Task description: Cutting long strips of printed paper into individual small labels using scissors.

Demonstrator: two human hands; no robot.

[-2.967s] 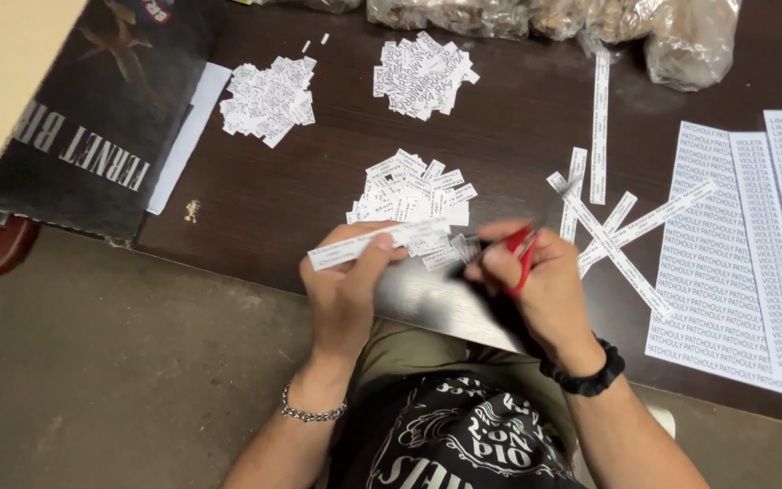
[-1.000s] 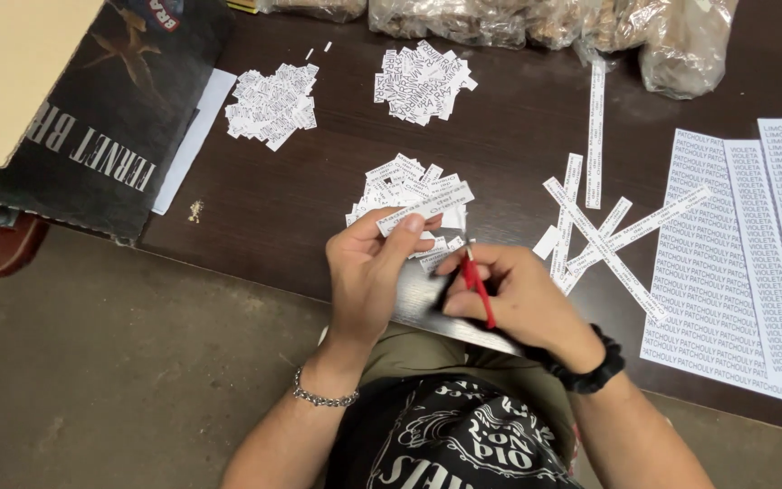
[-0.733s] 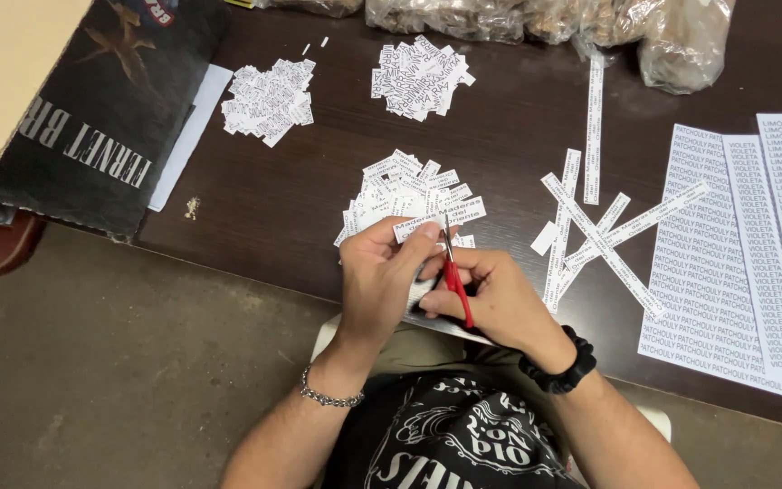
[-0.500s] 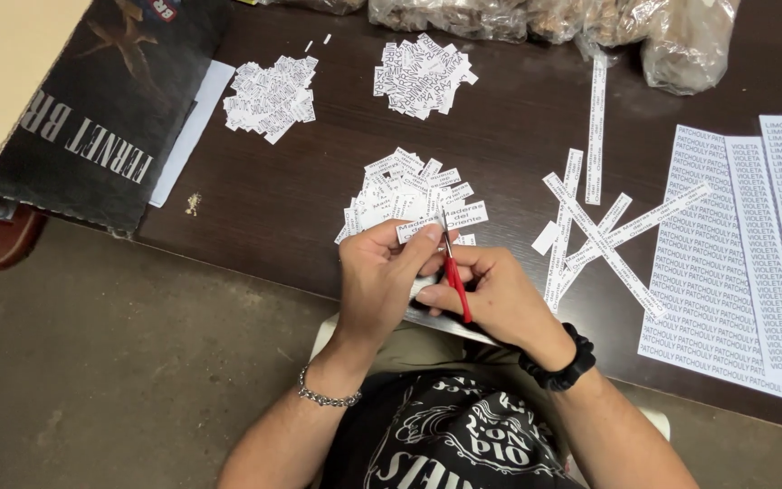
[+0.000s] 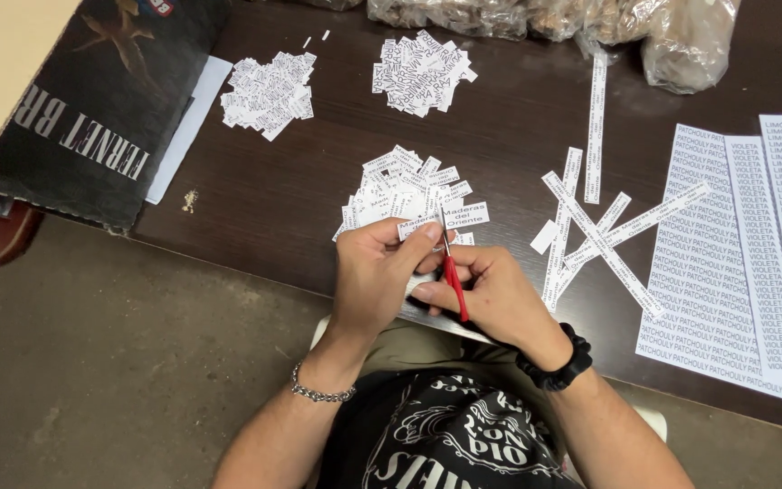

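Observation:
My right hand [image 5: 491,294] grips red-handled scissors [image 5: 452,276], blades pointing away from me toward a short white printed paper strip [image 5: 418,224]. My left hand [image 5: 375,272] pinches that strip at its left end, thumb and fingers closed on it. A freshly cut label [image 5: 465,215] lies just beyond the blades, at the edge of a pile of small cut labels [image 5: 400,188] on the dark wooden table [image 5: 500,136].
Two more piles of cut labels [image 5: 269,91] [image 5: 420,72] lie farther back. Long uncut strips [image 5: 595,231] cross each other to the right, beside printed sheets [image 5: 735,263]. Clear bags [image 5: 681,41] line the far edge. A dark cloth [image 5: 101,118] and cardboard [image 5: 2,63] sit at left.
The long strip held earlier has been cut down to a short piece. Both hands have moved forward to the label pile, and the scissors turned to point away from me.

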